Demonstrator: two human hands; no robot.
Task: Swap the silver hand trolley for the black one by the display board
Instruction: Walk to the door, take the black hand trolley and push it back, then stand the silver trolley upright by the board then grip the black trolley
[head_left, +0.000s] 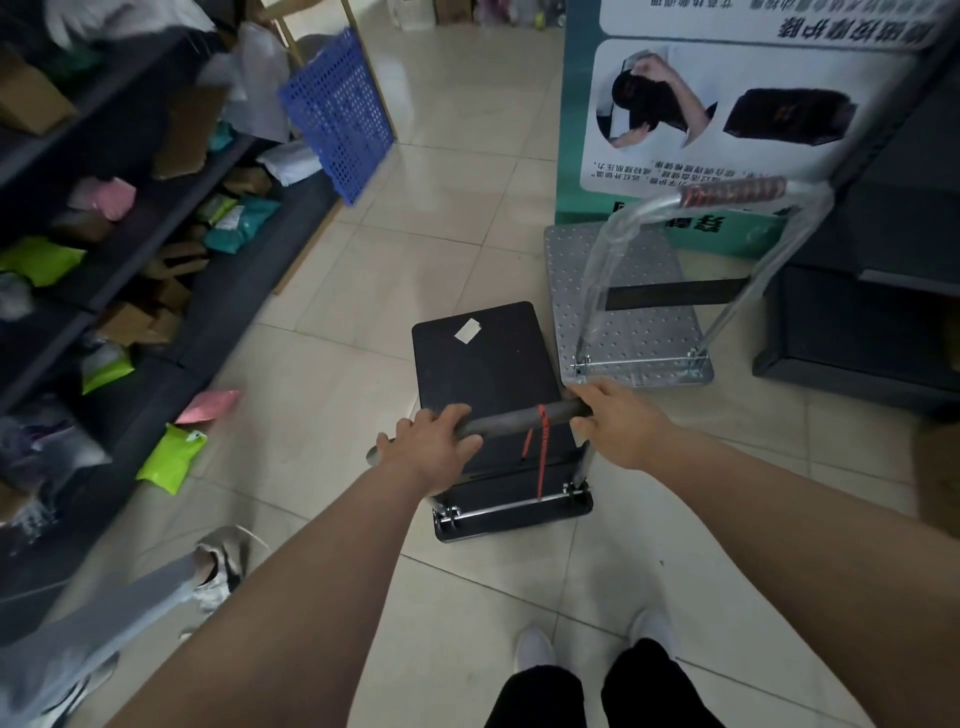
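head: hands (431, 447) on black trolley (483, 358)

Head camera, looking forward and steeply down at the floor.

One wide-angle view from the person's head, facing ahead and down over both outstretched arms. The hands (431, 447) sit near mid-frame, close to the lens; the person's own feet (535, 647) show at the bottom edge. Shelves (130, 218) bend along the left edge and the display board (727, 104) stands upper right, farther off. No second view shares the scene.
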